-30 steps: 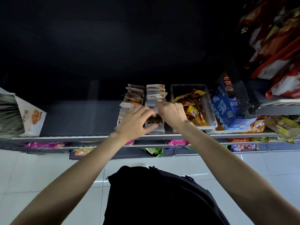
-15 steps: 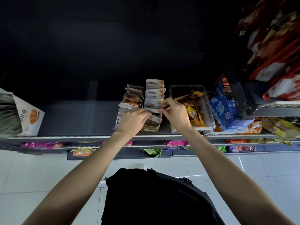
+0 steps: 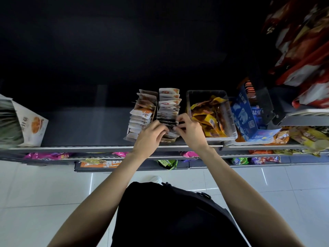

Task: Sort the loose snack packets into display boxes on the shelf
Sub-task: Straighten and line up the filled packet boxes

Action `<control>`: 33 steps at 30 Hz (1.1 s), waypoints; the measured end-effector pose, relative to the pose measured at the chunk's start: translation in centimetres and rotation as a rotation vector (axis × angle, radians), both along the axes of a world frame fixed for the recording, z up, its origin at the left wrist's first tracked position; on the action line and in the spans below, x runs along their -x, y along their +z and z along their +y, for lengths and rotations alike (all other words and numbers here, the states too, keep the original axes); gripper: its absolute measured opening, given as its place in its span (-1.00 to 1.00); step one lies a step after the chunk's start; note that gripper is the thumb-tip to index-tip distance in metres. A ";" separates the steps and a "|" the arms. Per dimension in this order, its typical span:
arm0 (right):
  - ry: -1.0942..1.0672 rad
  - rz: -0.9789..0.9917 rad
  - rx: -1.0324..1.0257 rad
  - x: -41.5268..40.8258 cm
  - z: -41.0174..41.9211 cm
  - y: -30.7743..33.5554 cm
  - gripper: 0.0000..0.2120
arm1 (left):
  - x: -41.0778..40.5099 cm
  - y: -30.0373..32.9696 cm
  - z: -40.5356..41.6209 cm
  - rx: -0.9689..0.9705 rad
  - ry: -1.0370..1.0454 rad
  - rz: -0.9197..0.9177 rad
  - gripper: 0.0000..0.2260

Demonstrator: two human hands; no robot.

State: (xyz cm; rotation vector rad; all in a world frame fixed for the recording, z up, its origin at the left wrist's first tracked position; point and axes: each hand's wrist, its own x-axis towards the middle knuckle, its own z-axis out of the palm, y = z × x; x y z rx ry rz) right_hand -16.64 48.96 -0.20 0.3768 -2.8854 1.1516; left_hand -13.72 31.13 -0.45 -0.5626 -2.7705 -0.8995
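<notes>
Tucking packets into the right-hand display box on the shelf.

Nearest, both hands over the box front: left hand (image 3: 152, 133) and right hand (image 3: 189, 128), fingers curled, pinching dark-edged snack packets (image 3: 170, 124). Light, thin, floppy, probably slippery film; best held by the top seam. Beyond: two cardboard display boxes (image 3: 168, 139) side by side, rows too crowded to count; right, one clear tub (image 3: 229, 111) of yellow packets.

Two cardboard display boxes stand side by side on the shelf (image 3: 110, 147), packed with upright white-and-orange snack packets in rows running near to far: the left box (image 3: 140, 120) and the right box (image 3: 169, 111). Both hands pinch a packet (image 3: 171, 128) near the right box's front
</notes>
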 end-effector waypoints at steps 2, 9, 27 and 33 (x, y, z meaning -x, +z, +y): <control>-0.017 0.050 0.010 0.2 -0.1 0.2 -0.86 | 0.2 0.9 0.1 -0.036 0.004 0.051 -0.93; -0.246 -0.252 0.355 -0.5 -0.3 1.4 -0.75 | 0.8 1.6 1.1 -0.150 0.249 -0.009 -0.77; -0.080 -0.352 0.245 -2.6 -0.2 2.4 -0.71 | -3.2 1.0 0.9 -0.269 0.370 -0.310 -0.29; 0.033 -0.371 0.010 -2.3 -0.4 2.0 -0.74 | -3.6 1.3 0.6 -0.253 0.439 -0.493 -0.37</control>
